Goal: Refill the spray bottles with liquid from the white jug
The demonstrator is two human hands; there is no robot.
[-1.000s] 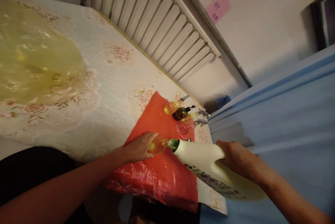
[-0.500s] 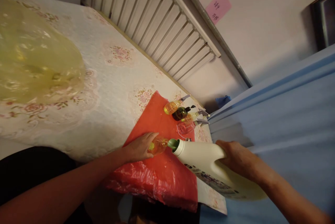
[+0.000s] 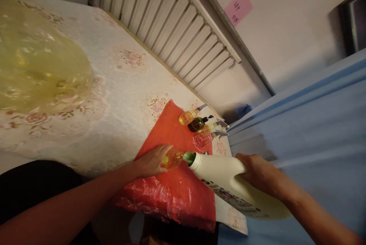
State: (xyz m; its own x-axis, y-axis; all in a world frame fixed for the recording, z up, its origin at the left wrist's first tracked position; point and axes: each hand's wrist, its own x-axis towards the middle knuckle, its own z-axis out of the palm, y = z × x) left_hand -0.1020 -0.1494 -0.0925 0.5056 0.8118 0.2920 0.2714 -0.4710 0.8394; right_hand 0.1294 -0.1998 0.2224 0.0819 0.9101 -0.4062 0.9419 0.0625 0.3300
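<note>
My left hand (image 3: pixel 153 161) is closed around the base of a small clear bottle (image 3: pixel 174 160), with some yellow liquid visible near its bottom. Its neck meets the green spout (image 3: pixel 189 157) of a large cream-coloured jug (image 3: pixel 219 166). My right hand (image 3: pixel 257 170) grips the jug by its handle and holds it tilted, mouth toward the small bottle. Whether liquid is flowing I cannot tell. Beneath the bottle lies a red plastic sheet (image 3: pixel 162 134). Behind it stand several pump bottles: a yellow one (image 3: pixel 187 117), a dark green one (image 3: pixel 196 124) and a pink one (image 3: pixel 202 139) among them.
A large yellowish plastic bag (image 3: pixel 42 58) lies on the floral tablecloth (image 3: pixel 120 96) at left. A white radiator (image 3: pixel 160 20) runs along the wall behind the table. Blue curtain cloth (image 3: pixel 314 123) hangs close on the right. A pink note (image 3: pixel 238 7) is stuck to the wall.
</note>
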